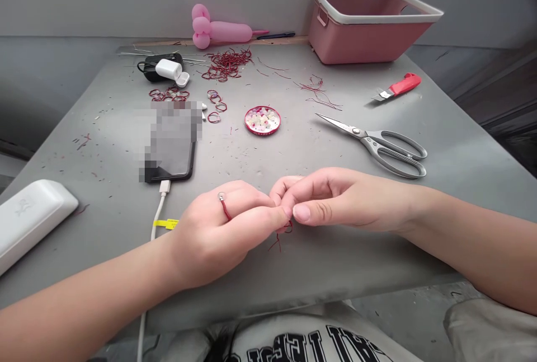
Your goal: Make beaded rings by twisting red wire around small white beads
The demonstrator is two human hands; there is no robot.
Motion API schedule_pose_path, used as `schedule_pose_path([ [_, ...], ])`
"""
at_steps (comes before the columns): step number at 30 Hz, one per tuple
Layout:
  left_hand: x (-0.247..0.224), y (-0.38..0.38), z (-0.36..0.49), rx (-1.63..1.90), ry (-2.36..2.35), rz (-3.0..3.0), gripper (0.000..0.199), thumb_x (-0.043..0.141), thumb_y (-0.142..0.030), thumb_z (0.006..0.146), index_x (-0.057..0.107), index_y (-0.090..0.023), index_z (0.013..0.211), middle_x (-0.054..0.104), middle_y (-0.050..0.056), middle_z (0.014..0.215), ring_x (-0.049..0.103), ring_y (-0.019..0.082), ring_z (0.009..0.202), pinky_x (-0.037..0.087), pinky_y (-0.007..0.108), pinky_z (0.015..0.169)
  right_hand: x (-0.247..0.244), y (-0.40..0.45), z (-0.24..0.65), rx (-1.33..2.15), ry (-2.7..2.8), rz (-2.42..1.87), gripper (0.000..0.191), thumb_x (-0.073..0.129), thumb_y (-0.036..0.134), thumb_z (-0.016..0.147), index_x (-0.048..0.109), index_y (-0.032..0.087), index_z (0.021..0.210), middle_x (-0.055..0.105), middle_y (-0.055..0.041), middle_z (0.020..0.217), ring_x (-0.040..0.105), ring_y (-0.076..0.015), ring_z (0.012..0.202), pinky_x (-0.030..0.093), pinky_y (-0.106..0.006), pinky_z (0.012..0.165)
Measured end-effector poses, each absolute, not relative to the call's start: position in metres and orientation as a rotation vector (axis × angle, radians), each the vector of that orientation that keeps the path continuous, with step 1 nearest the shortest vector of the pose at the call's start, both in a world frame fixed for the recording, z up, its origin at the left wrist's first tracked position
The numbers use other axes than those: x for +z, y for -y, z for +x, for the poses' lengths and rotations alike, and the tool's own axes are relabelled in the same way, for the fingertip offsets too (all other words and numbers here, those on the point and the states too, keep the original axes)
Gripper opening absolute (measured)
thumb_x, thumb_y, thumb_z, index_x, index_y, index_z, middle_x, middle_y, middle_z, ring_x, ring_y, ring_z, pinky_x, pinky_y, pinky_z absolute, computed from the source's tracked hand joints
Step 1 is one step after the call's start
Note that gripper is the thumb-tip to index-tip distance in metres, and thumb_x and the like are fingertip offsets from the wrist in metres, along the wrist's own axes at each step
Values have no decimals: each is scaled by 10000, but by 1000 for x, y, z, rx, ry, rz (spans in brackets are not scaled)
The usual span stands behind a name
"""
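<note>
Dark red cord (287,228) hangs in a small loop with loose ends below my joined fingertips, above the table's near part. My left hand (229,225) pinches it between thumb and fingers. A red cord ring (225,209) with a clear bead circles one of its fingers. My right hand (335,200) meets the left from the other side, its fingers closed at the same spot; what they grip is hidden. Beyond the hands sits a round red-rimmed dish (262,121) of pale and pink beads. Silver scissors (371,144) lie beyond my right hand.
A phone (173,149) with a white cable (158,211) lies left. Behind it are finished cord rings (217,106), a white earbud case (170,70) and a red cord pile (229,64). A red utility knife (398,88), pink bin (361,40), balloon (226,32) and white case (37,216) surround the work area.
</note>
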State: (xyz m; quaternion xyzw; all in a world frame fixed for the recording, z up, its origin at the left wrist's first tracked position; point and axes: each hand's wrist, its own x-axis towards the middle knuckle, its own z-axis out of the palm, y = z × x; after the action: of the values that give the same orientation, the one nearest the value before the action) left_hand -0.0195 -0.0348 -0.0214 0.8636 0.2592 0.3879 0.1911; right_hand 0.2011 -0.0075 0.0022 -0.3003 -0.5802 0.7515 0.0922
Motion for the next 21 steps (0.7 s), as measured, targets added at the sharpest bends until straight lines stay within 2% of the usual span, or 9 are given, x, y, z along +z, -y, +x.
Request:
schedule_pose_path([
  [2,-20,33,-19,1135,-719,2444,285,550,-25,819,704,-260,870,715,-23,732,687,147,670,576,220,606,1,8,200,2268,1657,-915,259,660,434,830,665,178,869,563,-37,1006,521,-161,968,411,-301,888],
  [7,-17,30,-16,1169,-666,2538,268,500,-17,844,667,-216,912,699,13,709,665,128,665,574,206,619,-4,10,199,2290,1560,-987,260,720,411,779,604,180,804,529,-5,820,455,-123,787,378,-249,709],
  [14,-19,31,-18,1094,-662,2509,302,469,19,826,634,-204,946,703,15,713,668,124,649,572,219,624,-4,10,200,2239,1579,-992,261,709,402,791,591,169,803,567,-18,848,500,-128,804,405,-259,725],
  [17,-18,34,-16,1023,-807,2400,210,542,-21,822,621,-189,921,729,20,734,700,138,657,583,224,612,-1,12,198,1979,1731,-1043,231,664,382,829,588,168,789,549,-25,892,509,-122,783,432,-270,728],
  [21,-16,40,-10,858,-949,1847,83,617,-137,842,616,-191,905,773,28,805,750,167,724,633,246,660,-3,17,196,1265,2049,-1102,140,571,266,879,593,177,773,503,-41,925,487,-113,715,448,-272,635],
])
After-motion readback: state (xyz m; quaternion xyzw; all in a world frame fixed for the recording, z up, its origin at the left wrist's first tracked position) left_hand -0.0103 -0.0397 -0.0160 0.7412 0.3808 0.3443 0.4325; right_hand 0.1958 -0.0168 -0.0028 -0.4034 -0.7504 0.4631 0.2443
